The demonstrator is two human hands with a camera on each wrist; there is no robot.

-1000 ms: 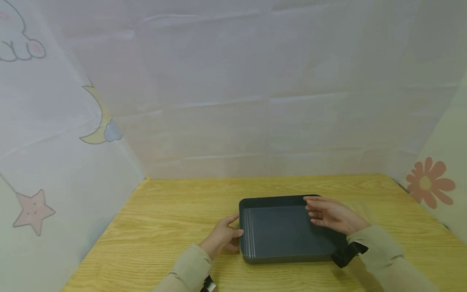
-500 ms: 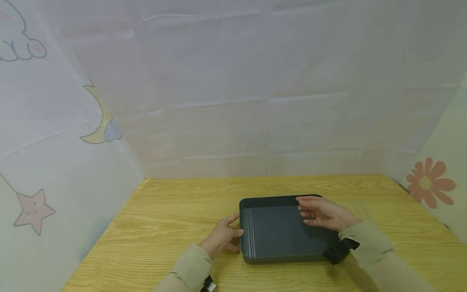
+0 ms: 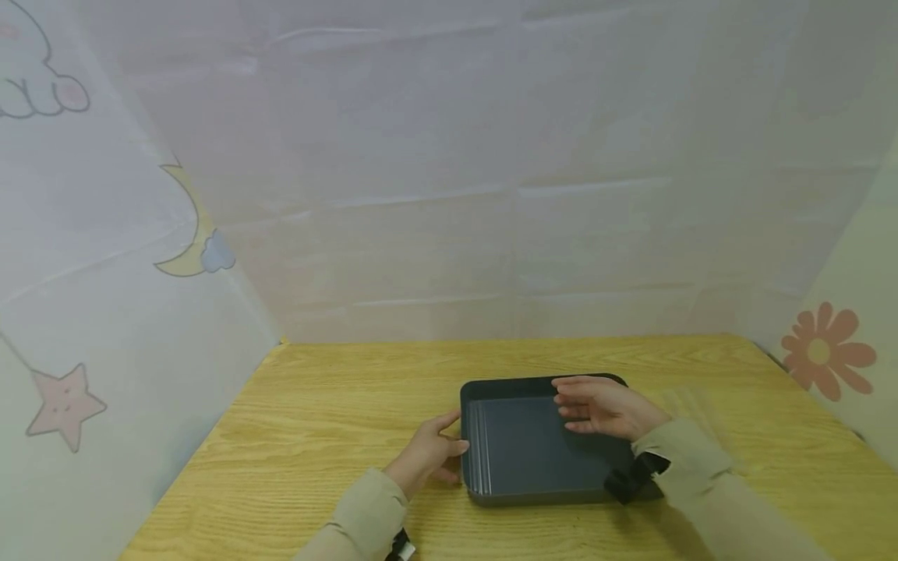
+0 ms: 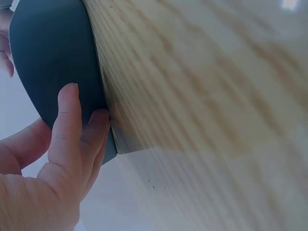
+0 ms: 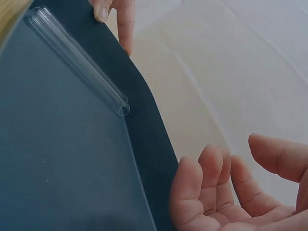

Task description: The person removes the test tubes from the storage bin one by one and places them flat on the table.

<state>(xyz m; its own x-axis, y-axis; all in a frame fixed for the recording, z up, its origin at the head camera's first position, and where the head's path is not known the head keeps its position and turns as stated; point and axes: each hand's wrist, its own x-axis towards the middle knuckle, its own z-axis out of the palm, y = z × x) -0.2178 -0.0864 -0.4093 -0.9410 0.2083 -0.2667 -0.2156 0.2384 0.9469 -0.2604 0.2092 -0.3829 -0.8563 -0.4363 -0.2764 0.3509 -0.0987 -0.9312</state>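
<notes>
On the wooden desk, right of centre, we see a dark tray with clear tubes lying along its left wall. The left grip pinches that wall; the right grip, released and loosely bent, hovers over the tray's right side.

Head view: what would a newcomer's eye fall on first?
Probably the dark rectangular tray on the wooden table, its left end gripped by the left hand and its right part overlapped by the right hand. Next, the clear tubes lying inside along its left end, then the reddish flower at far right.
</notes>
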